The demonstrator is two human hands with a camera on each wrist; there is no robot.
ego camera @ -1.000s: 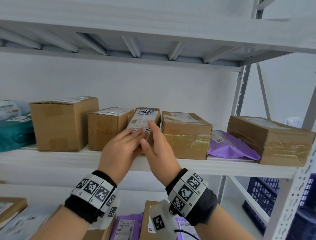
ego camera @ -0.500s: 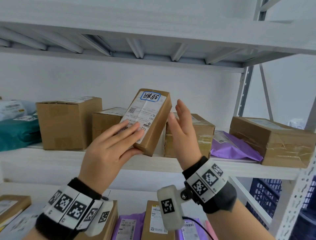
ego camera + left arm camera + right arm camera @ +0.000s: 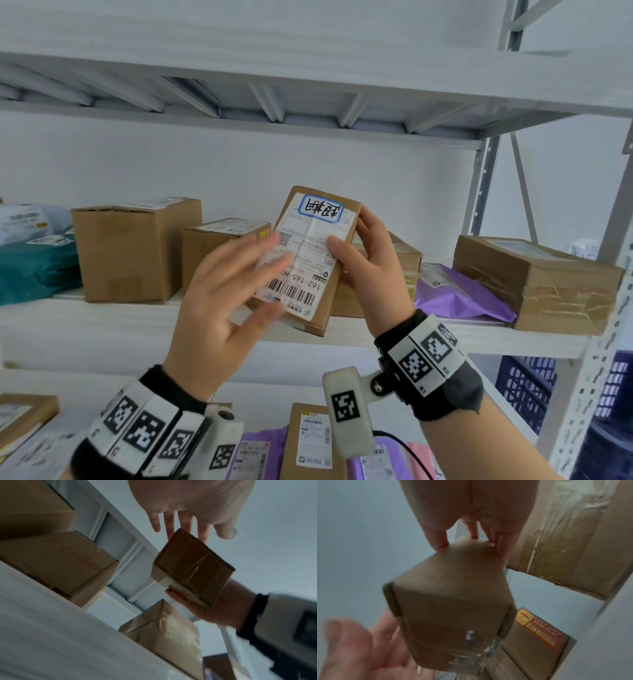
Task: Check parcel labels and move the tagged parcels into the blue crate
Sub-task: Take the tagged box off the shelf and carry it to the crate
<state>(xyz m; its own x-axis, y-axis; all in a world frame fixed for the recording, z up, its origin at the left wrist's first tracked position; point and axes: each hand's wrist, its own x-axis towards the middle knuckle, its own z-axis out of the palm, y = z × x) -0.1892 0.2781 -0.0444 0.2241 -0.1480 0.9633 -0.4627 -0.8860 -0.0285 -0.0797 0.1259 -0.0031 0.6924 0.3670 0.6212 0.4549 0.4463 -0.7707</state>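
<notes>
Labelled cardboard parcel (image 3: 317,260) grasped in right hand (image 3: 370,265) above shelf (image 3: 102,322) — left hand (image 3: 219,308) released, fingers spread.

The head view faces the shelving from above the wrists; both wrist views look up, close, sharing the parcel (image 3: 317,260).

Motion-blurred left hand (image 3: 219,301) covers part of the parcel's label (image 3: 305,260); blue crate (image 3: 527,387) sits mostly behind shelving.

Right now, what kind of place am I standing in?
Probably a parcel storeroom or pickup point: metal shelving stacked with cardboard boxes, mailer bags, and shipping labels with barcodes.
</notes>
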